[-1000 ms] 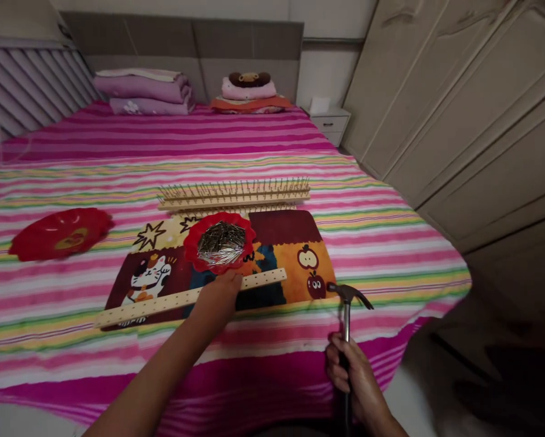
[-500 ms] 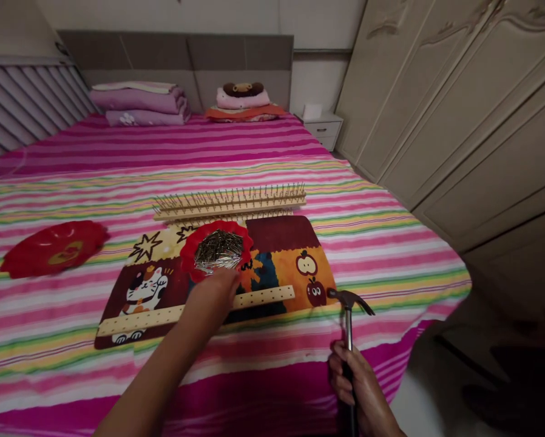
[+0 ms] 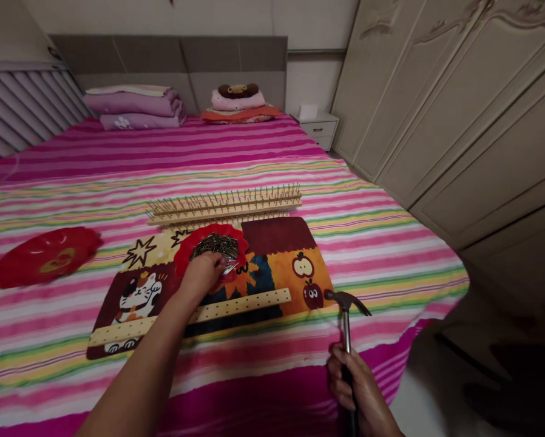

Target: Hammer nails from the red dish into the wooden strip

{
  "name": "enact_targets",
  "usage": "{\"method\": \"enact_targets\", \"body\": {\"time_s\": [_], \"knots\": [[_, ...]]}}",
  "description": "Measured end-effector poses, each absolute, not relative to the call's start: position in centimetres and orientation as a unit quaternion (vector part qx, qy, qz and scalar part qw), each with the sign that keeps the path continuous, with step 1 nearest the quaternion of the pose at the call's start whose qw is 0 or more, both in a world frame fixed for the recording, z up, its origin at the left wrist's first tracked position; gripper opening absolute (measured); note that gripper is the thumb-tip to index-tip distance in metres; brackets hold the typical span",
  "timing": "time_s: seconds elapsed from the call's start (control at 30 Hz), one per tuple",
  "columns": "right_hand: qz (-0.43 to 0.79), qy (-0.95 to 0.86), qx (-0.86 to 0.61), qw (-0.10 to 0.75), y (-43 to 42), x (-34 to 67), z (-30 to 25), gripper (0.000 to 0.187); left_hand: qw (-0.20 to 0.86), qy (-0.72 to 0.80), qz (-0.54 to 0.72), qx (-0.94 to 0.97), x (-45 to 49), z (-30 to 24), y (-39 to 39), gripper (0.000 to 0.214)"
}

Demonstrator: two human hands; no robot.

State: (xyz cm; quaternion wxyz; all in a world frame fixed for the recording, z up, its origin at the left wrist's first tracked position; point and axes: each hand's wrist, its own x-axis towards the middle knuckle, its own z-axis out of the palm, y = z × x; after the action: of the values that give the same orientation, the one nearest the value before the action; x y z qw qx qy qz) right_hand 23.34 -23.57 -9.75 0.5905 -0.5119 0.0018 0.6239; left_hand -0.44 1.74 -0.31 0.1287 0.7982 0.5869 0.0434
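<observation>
My left hand (image 3: 203,273) reaches into a red scalloped dish (image 3: 186,252) heaped with metal nails (image 3: 218,244); its fingers curl down among them, and whether they hold any is hidden. A wooden strip with a row of holes (image 3: 240,303) lies across a cartoon cat mat (image 3: 281,255), just this side of the dish. My right hand (image 3: 357,388) grips the handle of a claw hammer (image 3: 346,300), head up, near the bed's front right edge. Wooden strips studded with upright nails (image 3: 224,203) lie beyond the mat.
All this rests on a bed with a pink striped sheet (image 3: 368,243). A second red dish (image 3: 42,255) sits at the left. Folded bedding (image 3: 133,106) and a plush toy on a cushion (image 3: 238,97) are at the headboard. A wardrobe (image 3: 459,109) stands on the right.
My left hand moved from the holed wooden strip forward into the dish of nails. The right hand kept the hammer upright. The view shifted slightly.
</observation>
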Motion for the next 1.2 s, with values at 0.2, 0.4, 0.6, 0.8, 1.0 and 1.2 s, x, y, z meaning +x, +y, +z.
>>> {"method": "enact_targets", "body": {"time_s": [0.2, 0.4, 0.6, 0.8, 1.0, 1.2], "knots": [[0.626, -0.002, -0.510, 0.590, -23.5, 23.3, -9.7, 0.041, 0.296, 0.626, 0.186, 0.697, -2.0, -0.5, 1.7, 0.016], [0.628, -0.009, -0.503, 0.594, -23.6, 23.4, -9.8, 0.035, 0.370, 0.629, 0.325, 0.602, -1.8, -0.5, 1.3, 0.017], [0.628, -0.008, -0.506, 0.591, -23.7, 23.4, -9.7, 0.033, 0.497, 0.580, 0.428, 0.482, -1.1, 0.6, 0.5, 0.022], [0.628, -0.007, -0.503, 0.594, -23.6, 23.4, -9.5, 0.034, 0.563, 0.541, 0.424, 0.459, -0.9, 2.2, -0.8, 0.034], [0.631, 0.002, -0.503, 0.591, -23.5, 23.4, -9.4, 0.033, 0.596, 0.522, 0.352, 0.498, 1.0, 2.9, -2.9, 0.041], [0.626, 0.002, -0.502, 0.597, -23.4, 23.4, -9.0, 0.032, 0.570, 0.497, 0.311, 0.576, 5.5, 0.7, -5.3, 0.026]]}}
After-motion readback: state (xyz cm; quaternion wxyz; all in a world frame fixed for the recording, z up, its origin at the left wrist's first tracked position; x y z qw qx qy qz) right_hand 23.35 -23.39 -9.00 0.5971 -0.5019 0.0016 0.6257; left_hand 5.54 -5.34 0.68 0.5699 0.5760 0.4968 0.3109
